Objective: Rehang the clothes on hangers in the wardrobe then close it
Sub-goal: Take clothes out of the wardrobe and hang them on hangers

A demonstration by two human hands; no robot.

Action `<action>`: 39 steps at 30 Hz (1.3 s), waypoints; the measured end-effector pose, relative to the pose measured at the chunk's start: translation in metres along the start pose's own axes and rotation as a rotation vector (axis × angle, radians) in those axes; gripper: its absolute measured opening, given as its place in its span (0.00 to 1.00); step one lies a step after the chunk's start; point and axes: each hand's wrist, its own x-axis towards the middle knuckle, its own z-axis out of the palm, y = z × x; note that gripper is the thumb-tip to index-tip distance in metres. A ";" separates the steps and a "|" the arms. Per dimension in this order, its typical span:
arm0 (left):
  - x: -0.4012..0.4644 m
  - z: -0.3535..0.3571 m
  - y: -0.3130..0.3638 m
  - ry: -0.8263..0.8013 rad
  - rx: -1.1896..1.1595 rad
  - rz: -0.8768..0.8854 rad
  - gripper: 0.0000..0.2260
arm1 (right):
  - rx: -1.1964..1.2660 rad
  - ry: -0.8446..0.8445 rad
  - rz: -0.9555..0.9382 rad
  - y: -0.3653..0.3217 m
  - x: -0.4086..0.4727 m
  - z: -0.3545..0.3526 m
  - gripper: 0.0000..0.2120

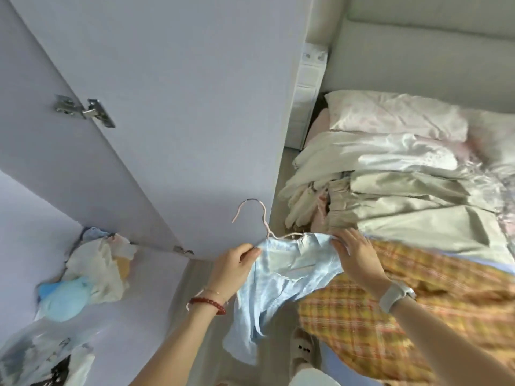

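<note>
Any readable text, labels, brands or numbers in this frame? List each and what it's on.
None readable. The light blue garment, hanger, wardrobe door and plaid cloth show no print. The wrist device faces away. Dark marks on clothes at lower left are too blurred to tell.

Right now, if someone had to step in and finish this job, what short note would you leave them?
Left hand: pinches the left shoulder of the blue shirt at the hanger's end.
Right hand: fingers on the shirt's right shoulder, easing it over the hanger.
Shirt is partly on the hanger, hook up, held between the wardrobe door and the bed.
Plaid garment and a pile of folded clothes lie on the bed, not yet on hangers.
Done: blue shirt nearly hangered.
Left: hang it inside, do the rest, close the door, which stands open.
</note>
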 end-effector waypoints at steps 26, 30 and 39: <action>0.351 0.118 0.227 0.314 0.346 0.355 0.11 | 0.378 0.375 0.289 0.112 0.199 -0.093 0.21; 0.398 0.112 0.256 0.411 0.257 0.394 0.12 | 0.404 0.455 0.261 0.103 0.250 -0.108 0.19; 0.520 0.140 0.341 0.402 0.198 0.541 0.16 | 0.561 0.632 0.259 0.164 0.369 -0.152 0.17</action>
